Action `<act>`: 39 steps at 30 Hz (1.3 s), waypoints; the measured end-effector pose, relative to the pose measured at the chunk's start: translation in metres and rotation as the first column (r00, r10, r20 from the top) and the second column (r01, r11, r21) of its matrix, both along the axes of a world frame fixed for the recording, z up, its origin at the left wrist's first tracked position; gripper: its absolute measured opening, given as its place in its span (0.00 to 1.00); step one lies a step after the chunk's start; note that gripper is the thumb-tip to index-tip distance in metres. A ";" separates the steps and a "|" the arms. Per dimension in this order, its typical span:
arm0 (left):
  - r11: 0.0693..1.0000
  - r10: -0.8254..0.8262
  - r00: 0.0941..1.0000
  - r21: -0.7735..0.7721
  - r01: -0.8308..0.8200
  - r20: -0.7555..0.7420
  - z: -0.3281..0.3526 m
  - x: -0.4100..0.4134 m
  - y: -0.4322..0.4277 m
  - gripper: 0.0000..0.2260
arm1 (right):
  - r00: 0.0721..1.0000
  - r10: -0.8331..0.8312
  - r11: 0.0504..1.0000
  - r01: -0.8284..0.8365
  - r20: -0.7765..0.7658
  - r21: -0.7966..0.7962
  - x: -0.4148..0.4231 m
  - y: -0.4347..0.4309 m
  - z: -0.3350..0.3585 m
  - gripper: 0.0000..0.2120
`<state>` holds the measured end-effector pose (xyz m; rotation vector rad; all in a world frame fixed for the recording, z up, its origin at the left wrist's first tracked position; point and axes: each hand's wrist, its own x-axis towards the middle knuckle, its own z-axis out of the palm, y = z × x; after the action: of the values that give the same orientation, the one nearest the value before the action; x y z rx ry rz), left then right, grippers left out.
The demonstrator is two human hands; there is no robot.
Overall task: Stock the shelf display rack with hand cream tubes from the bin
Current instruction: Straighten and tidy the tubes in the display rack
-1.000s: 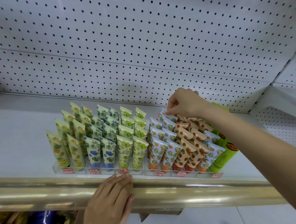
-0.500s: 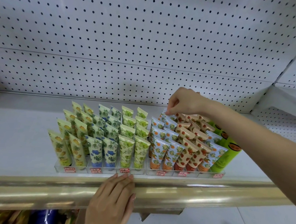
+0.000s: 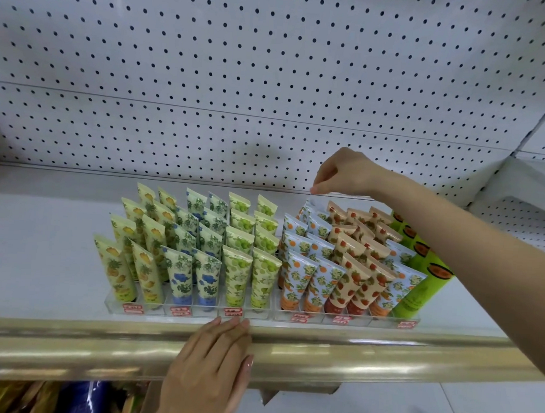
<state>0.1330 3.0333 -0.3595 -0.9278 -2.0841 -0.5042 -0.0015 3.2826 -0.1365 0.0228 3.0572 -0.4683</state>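
Hands: right [image 3: 345, 174] above tubes [image 3: 309, 208], left [image 3: 212, 361] flat on shelf rail [image 3: 383, 357].

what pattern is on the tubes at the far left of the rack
Pale yellow-green tubes printed with pineapples, clearest in the head view.

The clear display rack [image 3: 260, 314] is sitting on the shelf [image 3: 41, 257], near its front rail [image 3: 383, 357], with the pegboard [image 3: 271, 80] standing behind. Hand cream tubes [image 3: 236, 277] are standing in rows inside the rack, and taller tubes [image 3: 425, 283] are leaning at its right end
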 end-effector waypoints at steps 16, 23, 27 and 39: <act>1.000 -0.004 1.000 -0.012 0.004 -0.003 -0.002 -0.001 -0.001 0.14 | 0.983 0.081 0.996 -0.087 0.166 0.032 -0.018 0.000 -0.009 0.06; 1.000 -0.007 1.000 -0.014 0.007 0.002 0.000 -0.001 -0.001 0.16 | 0.979 0.168 0.985 -0.170 0.116 0.003 -0.023 -0.018 -0.004 0.08; 1.000 -0.009 1.000 -0.004 0.009 0.004 0.001 -0.001 0.000 0.17 | 0.972 0.201 0.978 -0.205 0.120 0.026 -0.026 -0.029 -0.001 0.05; 1.000 0.002 1.000 -0.014 -0.002 0.013 0.000 0.000 0.000 0.17 | 0.978 0.183 0.971 -0.196 0.101 0.137 -0.021 -0.045 0.004 0.09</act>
<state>0.1327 3.0328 -0.3592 -0.9321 -2.1022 -0.4965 -0.0222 3.2371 -0.1329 -0.2345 2.9610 -0.2237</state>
